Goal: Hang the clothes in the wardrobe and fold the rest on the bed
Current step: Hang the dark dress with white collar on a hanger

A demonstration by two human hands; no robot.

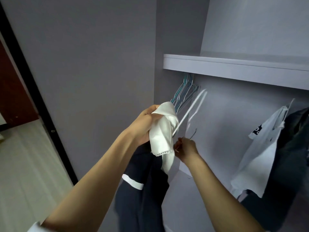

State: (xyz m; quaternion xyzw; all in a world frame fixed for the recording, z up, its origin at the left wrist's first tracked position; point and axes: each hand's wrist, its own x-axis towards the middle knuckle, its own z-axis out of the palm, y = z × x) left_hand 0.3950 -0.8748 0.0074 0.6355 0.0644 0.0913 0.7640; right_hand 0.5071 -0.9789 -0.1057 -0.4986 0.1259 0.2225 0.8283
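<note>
Soft, dim, even light; wide-angle bending at edges; slight motion blur on the white hanger [190, 111].

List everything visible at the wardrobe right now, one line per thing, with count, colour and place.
dark garment: one, navy with white collar and cuff band, hanging from the left hand
white hanger: one, white, held tilted beside the garment
empty hangers: a bunch, teal and white, under the shelf at left
shelf: one, pale grey, across the wardrobe
white shirt: one, white with dark print, hung at right
dark clothes: count unclear, far right
left hand: grips the garment's white collar
right hand: pinches the hanger's lower end
</note>
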